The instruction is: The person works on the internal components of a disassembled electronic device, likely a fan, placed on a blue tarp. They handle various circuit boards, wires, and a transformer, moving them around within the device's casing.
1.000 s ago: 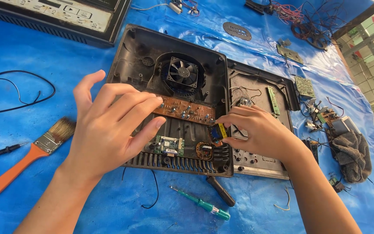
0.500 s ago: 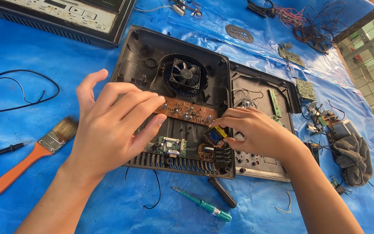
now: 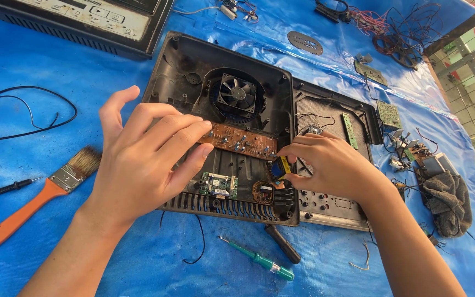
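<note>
Here the left hand [image 3: 144, 159] rests its fingertips on the near-left end of a long brown circuit board [image 3: 238, 141] studded with small parts, the fingers held close together and slightly bent, the thumb lifted away to the side. That board lies across the middle of an open black plastic appliance shell [image 3: 193, 60], just below a round black cooling fan [image 3: 236, 93]. The right hand [image 3: 331, 165] sits at the board's other end, its thumb and forefinger pinching a small blue and yellow component [image 3: 279, 168] just above a copper-wound coil [image 3: 263, 192]. A small green circuit board [image 3: 219, 184] lies in the shell between the two hands. On the blue plastic sheet [image 3: 56, 66], a paintbrush with an orange handle [image 3: 34, 201] lies to the left, and a green-handled screwdriver [image 3: 258, 259] lies in front of the shell beside a black-handled tool [image 3: 282, 244].
</note>
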